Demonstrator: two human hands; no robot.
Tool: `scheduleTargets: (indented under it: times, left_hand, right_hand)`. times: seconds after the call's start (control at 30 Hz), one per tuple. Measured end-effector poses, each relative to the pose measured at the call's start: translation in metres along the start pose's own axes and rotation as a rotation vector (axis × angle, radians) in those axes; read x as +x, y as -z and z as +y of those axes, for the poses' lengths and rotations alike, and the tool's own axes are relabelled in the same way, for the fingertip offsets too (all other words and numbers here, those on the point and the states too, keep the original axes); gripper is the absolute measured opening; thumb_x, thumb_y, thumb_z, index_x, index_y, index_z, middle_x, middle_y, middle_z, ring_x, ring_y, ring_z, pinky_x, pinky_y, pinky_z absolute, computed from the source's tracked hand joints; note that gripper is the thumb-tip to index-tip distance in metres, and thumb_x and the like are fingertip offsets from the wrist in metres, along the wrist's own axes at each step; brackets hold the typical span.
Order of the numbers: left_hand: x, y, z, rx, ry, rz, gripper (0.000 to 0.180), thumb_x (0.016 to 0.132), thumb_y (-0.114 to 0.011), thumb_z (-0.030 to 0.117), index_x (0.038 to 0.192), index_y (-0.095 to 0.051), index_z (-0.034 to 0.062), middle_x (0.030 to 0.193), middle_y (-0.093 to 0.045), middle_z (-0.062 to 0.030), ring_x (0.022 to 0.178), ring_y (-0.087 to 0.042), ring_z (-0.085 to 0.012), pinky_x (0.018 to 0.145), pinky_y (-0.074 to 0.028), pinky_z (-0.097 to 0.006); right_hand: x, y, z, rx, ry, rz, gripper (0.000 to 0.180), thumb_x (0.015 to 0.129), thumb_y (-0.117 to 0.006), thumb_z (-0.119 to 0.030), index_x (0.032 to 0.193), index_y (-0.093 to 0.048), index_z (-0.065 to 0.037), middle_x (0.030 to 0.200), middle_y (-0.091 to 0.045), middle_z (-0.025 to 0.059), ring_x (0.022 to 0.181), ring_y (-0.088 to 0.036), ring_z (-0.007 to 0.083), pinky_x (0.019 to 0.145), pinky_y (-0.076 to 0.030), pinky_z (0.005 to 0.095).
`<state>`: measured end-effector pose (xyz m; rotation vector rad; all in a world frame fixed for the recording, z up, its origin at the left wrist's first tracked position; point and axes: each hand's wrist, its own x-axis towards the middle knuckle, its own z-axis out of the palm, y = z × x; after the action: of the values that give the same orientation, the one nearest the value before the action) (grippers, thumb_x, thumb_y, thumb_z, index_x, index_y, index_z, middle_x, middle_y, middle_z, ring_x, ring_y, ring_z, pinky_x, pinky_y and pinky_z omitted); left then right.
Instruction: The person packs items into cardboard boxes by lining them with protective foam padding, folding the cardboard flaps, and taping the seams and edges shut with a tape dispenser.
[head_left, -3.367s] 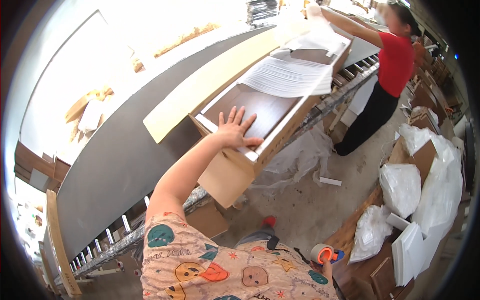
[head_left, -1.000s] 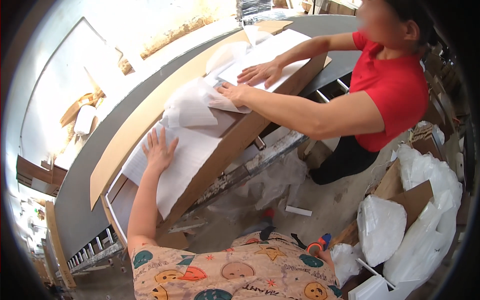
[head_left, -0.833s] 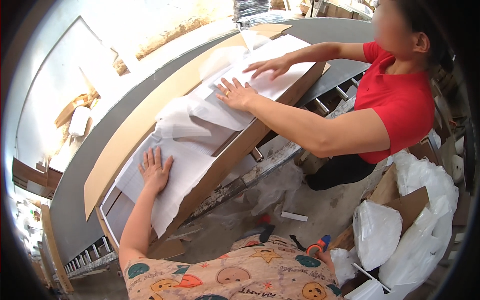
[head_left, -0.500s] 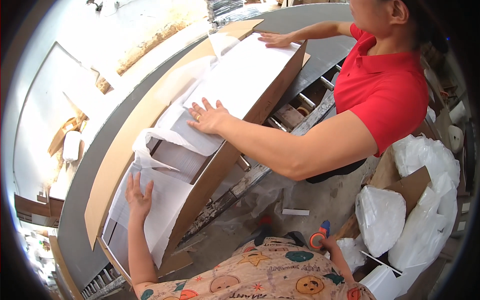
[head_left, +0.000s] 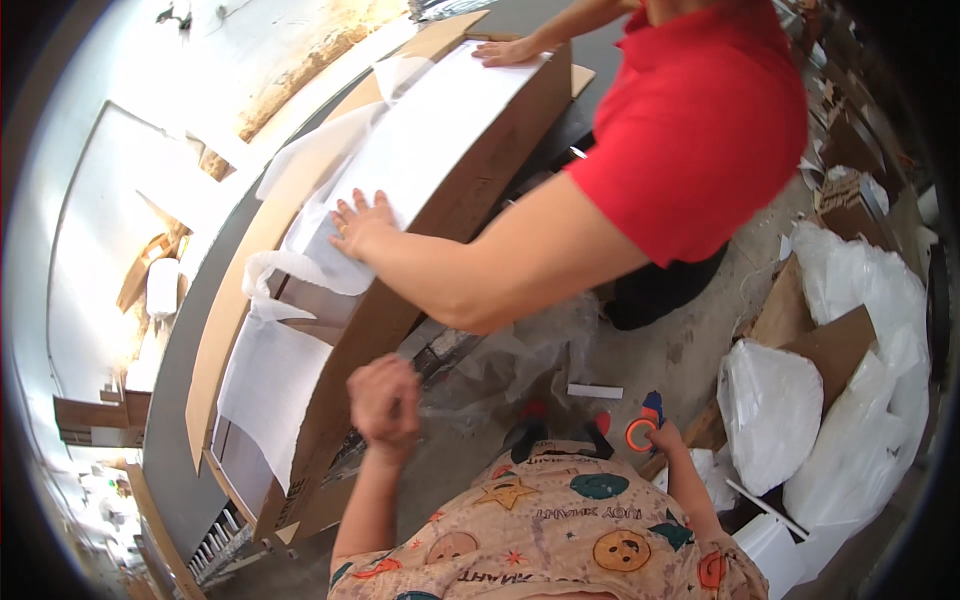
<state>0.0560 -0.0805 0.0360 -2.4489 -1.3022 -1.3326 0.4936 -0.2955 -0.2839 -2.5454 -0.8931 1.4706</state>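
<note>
A long cardboard box (head_left: 455,205) lies open, running from near left to far right. Within it are white foam sheeting (head_left: 270,370) and a white panel (head_left: 445,125). My left hand (head_left: 385,402) is raised by the box's near side, fingers curled into a loose fist, with nothing visible in it. Low at my right side, my right hand (head_left: 664,436) is closed on a tape dispenser (head_left: 639,434), orange ring and blue end showing. A co-worker in a red shirt (head_left: 700,140) presses one hand (head_left: 365,225) on the foam-covered panel and the other (head_left: 505,50) near its far end.
The box rests on a curved grey surface (head_left: 180,400) with metal rollers (head_left: 222,540) at its near end. Bundles of white foam wrap (head_left: 770,410) and cardboard pieces (head_left: 835,350) lie on the right. Clear plastic film (head_left: 500,370) is on the floor.
My left hand has come off the foam sheet, moved right and curled closed. The co-worker leans further over the box. The whole view has shifted; my right hand keeps the tape dispenser.
</note>
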Motion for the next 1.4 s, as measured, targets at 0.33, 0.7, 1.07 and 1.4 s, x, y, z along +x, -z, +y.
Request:
scheduleTargets:
  times: [0.33,0.7,1.07,1.4]
  left_hand:
    - [-0.138,-0.262,0.012,-0.22,0.19,-1.174,0.023,0.082,-0.065,0.028,0.095,-0.069,0.0097,0.092,-0.068,-0.0132,0.092,-0.063,-0.0333,0.079,-0.048,-0.043]
    - [-0.131,-0.407,0.031,-0.133,0.21,-1.369,0.031,0.083,-0.058,0.033,0.096,-0.068,0.0064,0.093,-0.067,-0.0179,0.091,-0.063,-0.0393,0.077,-0.051,-0.045]
    - [-0.143,-0.401,0.173,-0.25,-0.321,-1.883,0.035,0.086,-0.058,0.039,0.084,-0.069,0.005,0.082,-0.065,-0.0201,0.078,-0.063,-0.0362,0.072,-0.049,-0.046]
    - [-0.015,-0.6,0.431,-0.719,-0.077,-1.488,0.031,0.076,-0.071,0.028,0.096,-0.07,0.0049,0.092,-0.067,-0.0165,0.08,-0.065,-0.0304,0.077,-0.051,-0.035]
  right_hand:
    - [-0.035,0.005,0.095,0.284,-0.239,0.114,0.052,0.07,-0.064,-0.024,0.114,-0.057,0.003,0.103,-0.064,0.0286,0.102,-0.062,0.0394,0.088,-0.049,0.0431]
    - [-0.112,-0.229,0.325,0.638,-0.732,0.326,0.043,0.072,-0.065,-0.018,0.105,-0.06,0.009,0.085,-0.066,0.0237,0.075,-0.068,0.0358,0.061,-0.054,0.043]
    - [-0.095,-0.103,0.257,0.923,-0.621,0.375,0.042,0.07,-0.058,-0.008,0.109,-0.057,0.008,0.085,-0.065,0.021,0.065,-0.068,0.0302,0.05,-0.053,0.0411]
    - [-0.026,0.061,0.315,0.657,-0.645,0.499,0.047,0.068,-0.06,-0.017,0.11,-0.059,0.004,0.096,-0.065,0.0273,0.09,-0.065,0.0407,0.084,-0.051,0.0443]
